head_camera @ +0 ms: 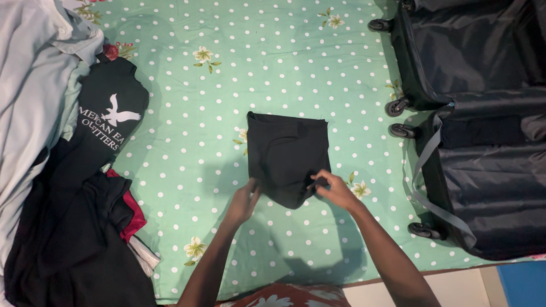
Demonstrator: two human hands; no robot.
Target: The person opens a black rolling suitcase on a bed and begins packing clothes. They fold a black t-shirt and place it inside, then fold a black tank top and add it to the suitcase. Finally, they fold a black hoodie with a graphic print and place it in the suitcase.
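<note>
A small black garment (287, 153), folded into a rough square, lies on the green polka-dot bedsheet (227, 102) in the middle of the view. My left hand (243, 202) pinches its near left edge. My right hand (335, 189) grips its near right corner, fingers closed on the cloth. Both forearms reach in from the bottom of the frame.
An open black suitcase (483, 125) with wheels and grey straps lies at the right. A heap of clothes (68, 170), black, grey and red, with a black printed shirt on top, fills the left side. The bed's near edge runs along the bottom.
</note>
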